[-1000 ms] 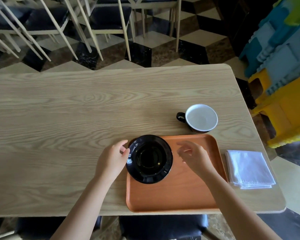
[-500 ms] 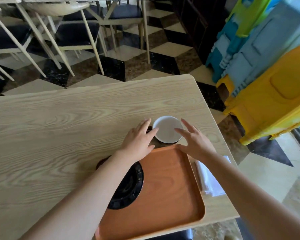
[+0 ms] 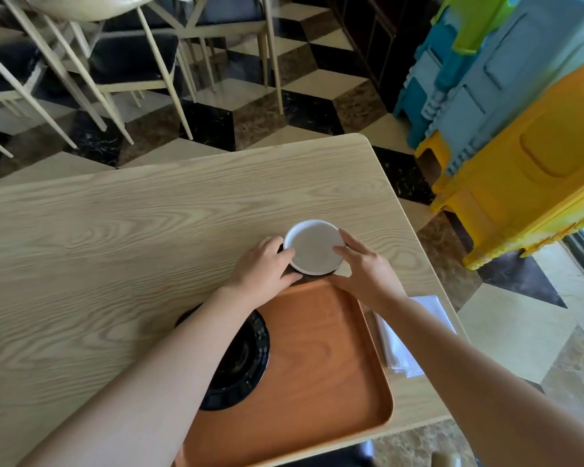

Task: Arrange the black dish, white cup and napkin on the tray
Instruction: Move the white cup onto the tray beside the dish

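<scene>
The white-lined cup (image 3: 314, 246) with a black outside stands on the wooden table just beyond the orange tray (image 3: 317, 358). My left hand (image 3: 263, 271) wraps its left side and my right hand (image 3: 364, 271) presses its right side, so both grip it. The black dish (image 3: 246, 362) lies on the tray's left part, overhanging its left rim and half hidden under my left forearm. The white folded napkin (image 3: 398, 345) lies on the table right of the tray, partly covered by my right forearm.
The table's (image 3: 115, 237) right edge runs close beside the napkin. Stacked blue, green and yellow plastic stools (image 3: 520, 129) stand on the floor to the right. Cream chairs (image 3: 115, 55) stand beyond the table's far edge.
Both hands left the dish and went forward to the cup. Half a second ago their fingers were spread around it; now they close on its sides. The view has shifted right.
</scene>
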A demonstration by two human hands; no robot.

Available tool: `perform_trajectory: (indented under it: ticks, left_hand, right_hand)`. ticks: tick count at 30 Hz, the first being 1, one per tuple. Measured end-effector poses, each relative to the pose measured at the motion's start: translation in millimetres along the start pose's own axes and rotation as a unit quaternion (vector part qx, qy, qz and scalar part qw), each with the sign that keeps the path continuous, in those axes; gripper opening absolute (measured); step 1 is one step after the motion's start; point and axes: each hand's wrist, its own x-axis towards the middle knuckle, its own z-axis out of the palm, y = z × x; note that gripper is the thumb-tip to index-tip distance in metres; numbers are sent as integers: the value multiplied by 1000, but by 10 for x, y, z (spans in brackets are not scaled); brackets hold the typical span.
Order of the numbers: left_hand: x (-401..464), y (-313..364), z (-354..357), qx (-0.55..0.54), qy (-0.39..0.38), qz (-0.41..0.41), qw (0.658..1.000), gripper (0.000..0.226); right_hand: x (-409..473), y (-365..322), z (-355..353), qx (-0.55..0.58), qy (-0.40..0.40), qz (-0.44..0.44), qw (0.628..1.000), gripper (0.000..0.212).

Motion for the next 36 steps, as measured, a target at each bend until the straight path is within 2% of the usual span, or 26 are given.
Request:
perform_trajectory:
  ticks: [2,5,9,12,19,23,36]
  left_hand:
    - [-29,12,-28,-26,25,-13,999,38]
    - [-114,77,-40,-72,59,-32,995,30]
    - [-206,136,-4,-91,47,-47,994,28]
    - [-224,132,-26,-94,58,-38,993,27]
    - [-420,184,-109,-104,144,-28,984,27]
    - [-593,267,-100,-91,178,-22,980,25]
    - [-953,552,188,-95,133,-31,986,30]
  right_hand:
    - [-2,-1,-33,22,16,2,1000,53]
    - [-27,-4,-51,49,45,-14,998,35]
    - [-135,-63,56,36,16,-51,998,19]
    - [-182,-122,31,26,66,-109,992,12]
    - [-327,-193,-116,-25,162,-235,958,11]
    - [-467,-184,-145,-35,166,-272,947,6]
    - [-909,59,17,-71,118,-292,947,6]
